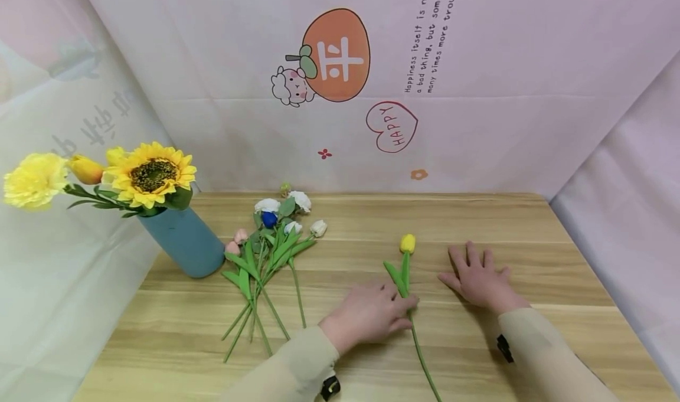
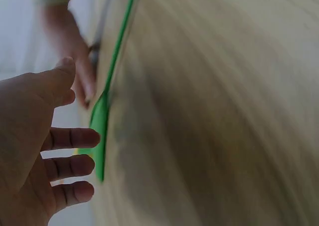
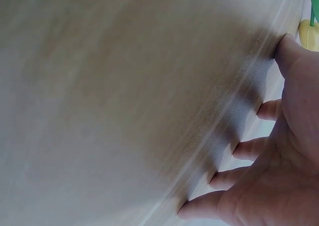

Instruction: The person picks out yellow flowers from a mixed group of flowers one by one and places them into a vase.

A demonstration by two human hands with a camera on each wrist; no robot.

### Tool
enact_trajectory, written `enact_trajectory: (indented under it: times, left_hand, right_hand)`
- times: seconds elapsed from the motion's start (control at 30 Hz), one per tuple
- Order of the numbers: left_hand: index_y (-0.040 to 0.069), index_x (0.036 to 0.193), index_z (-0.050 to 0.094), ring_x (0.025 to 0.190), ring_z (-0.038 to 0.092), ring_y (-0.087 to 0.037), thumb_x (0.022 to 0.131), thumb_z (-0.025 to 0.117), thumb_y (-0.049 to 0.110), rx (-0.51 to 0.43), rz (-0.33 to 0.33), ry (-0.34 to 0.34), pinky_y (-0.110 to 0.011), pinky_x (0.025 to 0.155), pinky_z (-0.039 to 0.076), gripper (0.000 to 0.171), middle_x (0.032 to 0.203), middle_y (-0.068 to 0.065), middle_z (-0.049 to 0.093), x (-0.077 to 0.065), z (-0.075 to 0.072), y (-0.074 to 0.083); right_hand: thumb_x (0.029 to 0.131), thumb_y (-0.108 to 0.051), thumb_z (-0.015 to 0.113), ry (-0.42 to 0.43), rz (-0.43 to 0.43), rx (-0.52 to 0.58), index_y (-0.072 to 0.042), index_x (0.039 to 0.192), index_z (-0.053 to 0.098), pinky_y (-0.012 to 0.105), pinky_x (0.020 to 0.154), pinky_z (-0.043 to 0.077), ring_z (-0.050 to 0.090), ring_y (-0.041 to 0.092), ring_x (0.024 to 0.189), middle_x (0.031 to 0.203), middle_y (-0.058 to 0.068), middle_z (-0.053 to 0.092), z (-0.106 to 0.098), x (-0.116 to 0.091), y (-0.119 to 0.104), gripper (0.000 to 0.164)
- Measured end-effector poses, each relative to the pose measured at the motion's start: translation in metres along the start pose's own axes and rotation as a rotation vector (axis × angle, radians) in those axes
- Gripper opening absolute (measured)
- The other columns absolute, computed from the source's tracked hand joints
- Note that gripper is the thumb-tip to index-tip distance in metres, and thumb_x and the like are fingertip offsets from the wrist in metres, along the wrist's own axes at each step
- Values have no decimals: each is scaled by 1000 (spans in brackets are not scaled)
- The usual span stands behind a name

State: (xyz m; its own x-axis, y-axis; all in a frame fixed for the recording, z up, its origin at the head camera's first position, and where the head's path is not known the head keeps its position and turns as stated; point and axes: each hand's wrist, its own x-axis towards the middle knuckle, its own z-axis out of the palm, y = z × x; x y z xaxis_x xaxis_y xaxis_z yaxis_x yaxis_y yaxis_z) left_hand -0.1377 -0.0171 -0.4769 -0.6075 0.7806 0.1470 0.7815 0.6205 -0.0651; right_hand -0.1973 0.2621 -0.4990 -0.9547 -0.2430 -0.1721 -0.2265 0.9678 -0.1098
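A yellow tulip (image 1: 406, 275) with green leaves and a long stem lies on the wooden table, bloom toward the back wall. My left hand (image 1: 368, 312) hovers over its stem, hiding a short stretch of it just under the leaves. In the left wrist view the thumb stands apart from the loosely bent fingers (image 2: 75, 138), with nothing pinched between them. To the right of the tulip, my right hand (image 1: 482, 279) rests on the table with its fingers spread. The right wrist view shows those fingertips (image 3: 241, 148) on the wood and the tulip's yellow bloom (image 3: 310, 35) beyond the thumb.
At the left stands a blue-grey vase (image 1: 188, 242) with a sunflower (image 1: 154, 175), a yellow carnation (image 1: 36, 180) and yellow tulips. Beside it lies a loose bunch of stems (image 1: 265, 266) with white, pink and blue blooms. A printed cloth (image 1: 478, 142) hangs behind the table.
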Motion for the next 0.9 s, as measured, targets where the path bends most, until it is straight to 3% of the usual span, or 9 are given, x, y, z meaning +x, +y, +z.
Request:
enact_trajectory:
  times: [0.2,0.43,0.7,0.9]
  left_hand:
    - [39,141,43,73,51,-10,96,39,62,63,52,-78,-24,49,41,51,89,6,54,7,9,13]
    - [36,133,54,85,56,-11,95,44,60,7,26,-116,-27,61,50,46,103,5,55,6,12,6]
    - [27,107,65,80,51,-9,95,54,48,-33,-42,-93,-26,63,49,26,97,6,50,-6,16,-11]
    - [21,98,70,75,56,-11,93,64,36,47,-74,-4,-25,57,52,17,93,2,59,-13,16,-21]
  right_hand:
    - [96,-65,35,5,3,-8,-8,151,20,89,82,18,11,64,129,150,36,14,1,0,0,80]
    - [96,-64,36,1,9,-2,-9,151,20,89,83,17,10,64,129,150,35,14,-1,0,-1,80]
    - [96,-64,36,-9,5,2,-9,151,19,88,84,17,9,64,129,151,35,13,-2,-1,-2,80]
    - [96,-65,35,-7,5,4,-10,151,19,88,84,17,10,64,129,150,35,13,-1,-1,-2,80]
